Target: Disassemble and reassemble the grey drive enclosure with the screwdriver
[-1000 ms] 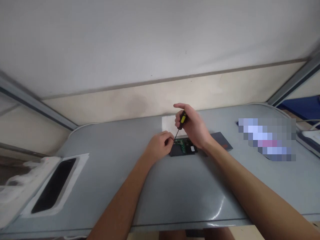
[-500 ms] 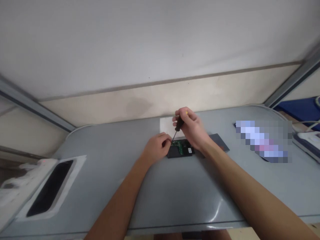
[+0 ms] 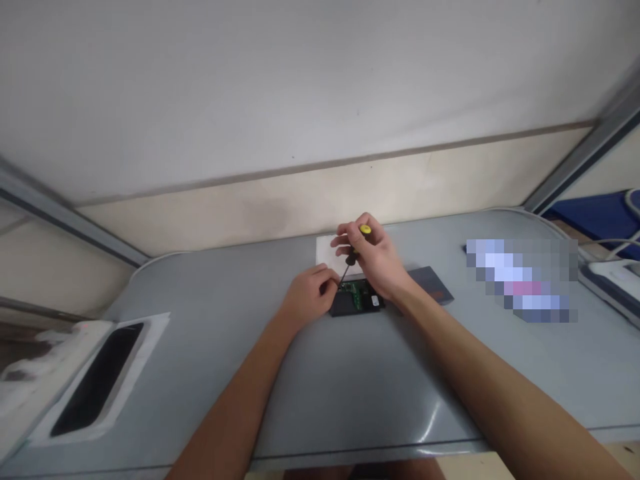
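Note:
A black device with an exposed green circuit board [image 3: 357, 297] lies on the grey table. My right hand [image 3: 373, 253] is closed round a screwdriver [image 3: 351, 257] with a dark handle and a yellow end. The shaft slants down to the left, its tip at the upper left corner of the board. There my left hand [image 3: 311, 293] has thumb and fingers pinched together beside the tip; what they hold, if anything, is too small to make out. A white sheet [image 3: 325, 251] lies behind the device, partly covered by my right hand.
A dark flat panel [image 3: 431, 285] lies right of the device, partly under my right wrist. Further right are a pixelated item [image 3: 523, 280] and a white-and-blue device [image 3: 617, 287]. At the left, a black slab [image 3: 97, 380] rests on white material. A wall [image 3: 300, 207] stands behind the table.
The view has shifted slightly. My right hand has turned around the screwdriver, its fingers are more spread, and the yellow handle end shows more. My left hand stays at the board's corner.

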Tool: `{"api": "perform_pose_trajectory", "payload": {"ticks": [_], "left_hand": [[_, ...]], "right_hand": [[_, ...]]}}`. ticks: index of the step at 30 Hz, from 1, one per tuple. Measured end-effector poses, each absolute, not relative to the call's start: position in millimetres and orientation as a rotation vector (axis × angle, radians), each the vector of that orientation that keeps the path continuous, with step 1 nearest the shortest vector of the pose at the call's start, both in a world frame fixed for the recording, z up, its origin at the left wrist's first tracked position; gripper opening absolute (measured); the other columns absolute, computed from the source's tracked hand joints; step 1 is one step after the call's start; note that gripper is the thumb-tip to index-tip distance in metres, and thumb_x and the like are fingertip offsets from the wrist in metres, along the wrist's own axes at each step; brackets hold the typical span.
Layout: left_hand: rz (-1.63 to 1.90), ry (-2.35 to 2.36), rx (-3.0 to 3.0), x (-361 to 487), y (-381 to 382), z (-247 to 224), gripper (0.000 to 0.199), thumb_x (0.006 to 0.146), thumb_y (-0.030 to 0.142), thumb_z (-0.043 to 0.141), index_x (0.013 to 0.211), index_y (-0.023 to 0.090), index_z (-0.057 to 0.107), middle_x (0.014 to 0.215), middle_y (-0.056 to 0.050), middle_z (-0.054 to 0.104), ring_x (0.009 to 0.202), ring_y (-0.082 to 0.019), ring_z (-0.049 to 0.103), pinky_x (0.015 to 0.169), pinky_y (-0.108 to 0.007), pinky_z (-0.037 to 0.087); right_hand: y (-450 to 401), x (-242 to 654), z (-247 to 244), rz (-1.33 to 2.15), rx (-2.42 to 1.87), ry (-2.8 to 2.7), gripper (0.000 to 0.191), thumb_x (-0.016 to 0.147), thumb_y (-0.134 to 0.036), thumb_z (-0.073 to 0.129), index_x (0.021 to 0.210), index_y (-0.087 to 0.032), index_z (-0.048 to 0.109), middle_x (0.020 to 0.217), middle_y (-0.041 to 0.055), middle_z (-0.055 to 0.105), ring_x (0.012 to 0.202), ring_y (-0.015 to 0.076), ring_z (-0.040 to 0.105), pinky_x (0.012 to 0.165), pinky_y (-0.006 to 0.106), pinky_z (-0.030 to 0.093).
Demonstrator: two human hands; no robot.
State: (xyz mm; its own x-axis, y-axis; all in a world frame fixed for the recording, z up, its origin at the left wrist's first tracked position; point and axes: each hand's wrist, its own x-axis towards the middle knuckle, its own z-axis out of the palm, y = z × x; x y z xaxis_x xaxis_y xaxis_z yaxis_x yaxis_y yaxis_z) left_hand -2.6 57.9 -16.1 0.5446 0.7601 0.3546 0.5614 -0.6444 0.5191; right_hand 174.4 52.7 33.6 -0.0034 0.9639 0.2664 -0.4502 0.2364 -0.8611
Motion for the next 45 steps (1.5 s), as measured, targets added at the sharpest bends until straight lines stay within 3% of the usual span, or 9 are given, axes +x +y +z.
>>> {"api": "perform_pose_trajectory", "payload": {"ticks": [5,12,16,22,25,29,35,40,45], "left_hand": [[0.798,1.107,2.456,-1.9,58.0,-15.1,0.02,0.09,0.01,0.05,0.085,0.02,0.067,0.085,-0.002,0.067,0.078,-0.015,0.062,0.077,-0.029,0.049],[0.81,1.094,2.463,-2.5,56.7,-14.5,0.02,0.091,0.01,0.05,0.085,0.02,0.067,0.085,-0.002,0.067,0.076,-0.014,0.062,0.075,-0.028,0.048],[0.803,1.096,2.459,-3.4,57.0,-15.6,0.021,0.091,0.009,0.05,0.086,0.02,0.068,0.084,-0.001,0.066,0.075,-0.014,0.062,0.075,-0.027,0.048],[0.801,1.108,2.454,-2.5,56.0,-14.2,0.022,0.092,0.01,0.05,0.088,0.02,0.07,0.083,-0.001,0.066,0.073,-0.013,0.062,0.073,-0.027,0.048],[0.825,1.096,2.459,-2.5,55.6,-14.2,0.022,0.091,0.01,0.051,0.088,0.02,0.07,0.084,-0.001,0.067,0.072,-0.013,0.061,0.072,-0.026,0.048],[0.819,1.1,2.458,-2.8,55.3,-14.2,0.021,0.091,0.01,0.051,0.089,0.02,0.07,0.086,-0.001,0.068,0.073,-0.013,0.062,0.072,-0.027,0.048],[0.801,1.115,2.459,-2.3,54.4,-12.2,0.022,0.091,0.01,0.05,0.085,0.02,0.068,0.083,-0.001,0.067,0.074,-0.014,0.062,0.073,-0.027,0.048],[0.8,1.115,2.472,-2.2,53.9,-12.3,0.022,0.092,0.011,0.05,0.086,0.02,0.069,0.084,-0.001,0.067,0.074,-0.014,0.062,0.074,-0.027,0.048],[0.79,1.126,2.481,-2.9,54.2,-13.8,0.022,0.091,0.011,0.051,0.088,0.02,0.07,0.084,-0.001,0.068,0.074,-0.014,0.062,0.072,-0.027,0.047]], "right_hand": [[54.5,171.0,33.6,1.198,-0.602,-1.013,0.043,0.09,-0.065,0.065,0.086,-0.026,0.047,0.06,-0.0078,0.038,0.051,0.0099,0.038,0.05,0.026,0.033],[54.3,174.1,32.8,1.264,-0.626,-0.997,0.037,0.088,-0.058,0.071,0.085,-0.025,0.054,0.079,-0.0012,0.058,0.07,0.0131,0.058,0.064,0.028,0.044],[55.2,172.3,30.5,1.196,-0.67,-1.003,0.045,0.088,-0.058,0.072,0.079,-0.025,0.042,0.062,-0.007,0.044,0.054,0.0101,0.044,0.055,0.027,0.036],[56.6,174.5,32.2,1.33,-0.577,-0.936,0.033,0.095,-0.058,0.059,0.105,-0.026,0.062,0.073,-0.0024,0.048,0.065,0.013,0.049,0.061,0.029,0.041],[56.3,177.2,31.1,1.301,-0.585,-0.922,0.028,0.086,-0.046,0.076,0.089,-0.025,0.058,0.083,-0.0013,0.056,0.075,0.013,0.057,0.067,0.028,0.045],[57.0,177.6,28.3,1.23,-0.624,-0.929,0.044,0.083,-0.049,0.08,0.082,-0.026,0.042,0.073,-0.0059,0.052,0.058,0.0096,0.047,0.056,0.026,0.037],[57.6,176.6,33.6,1.273,-0.653,-0.962,0.044,0.093,-0.07,0.054,0.101,-0.028,0.059,0.07,-0.0037,0.045,0.058,0.0126,0.045,0.056,0.029,0.039],[55.9,177.2,33.5,1.239,-0.651,-0.972,0.042,0.084,-0.062,0.072,0.083,-0.025,0.054,0.079,-0.0012,0.056,0.07,0.0133,0.058,0.065,0.029,0.046],[55.4,175.4,30.9,1.15,-0.684,-1.048,0.047,0.087,-0.069,0.066,0.084,-0.026,0.049,0.059,-0.0069,0.042,0.052,0.0108,0.042,0.052,0.027,0.036]]}}
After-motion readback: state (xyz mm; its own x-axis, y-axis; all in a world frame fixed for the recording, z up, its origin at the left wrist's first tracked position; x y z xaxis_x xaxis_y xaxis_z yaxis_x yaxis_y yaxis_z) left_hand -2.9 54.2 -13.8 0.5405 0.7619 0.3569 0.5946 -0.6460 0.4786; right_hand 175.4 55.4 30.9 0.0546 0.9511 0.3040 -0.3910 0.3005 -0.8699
